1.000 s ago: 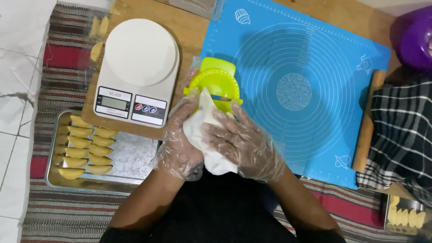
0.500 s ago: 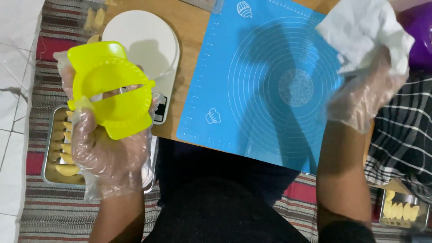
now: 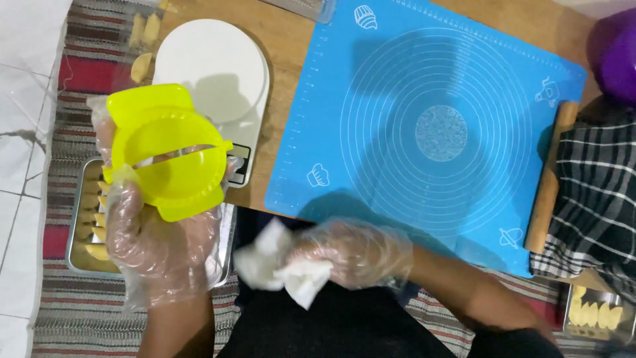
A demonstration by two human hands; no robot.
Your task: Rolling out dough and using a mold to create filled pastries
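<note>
Yellow dumpling press (image 3: 165,152) raised upright over the metal tray (image 3: 76,255) of pale folded pastries (image 3: 93,225), gripped from below by gloved left hand (image 3: 156,242); gloved right hand (image 3: 351,252) low at the blue mat's (image 3: 437,126) near edge, closed on crumpled white tissue (image 3: 281,268), hands apart.

Wooden tabletop (image 3: 291,79), striped woven rug (image 3: 73,311) beneath, white tiled floor (image 3: 20,132) at left, even indoor light
</note>
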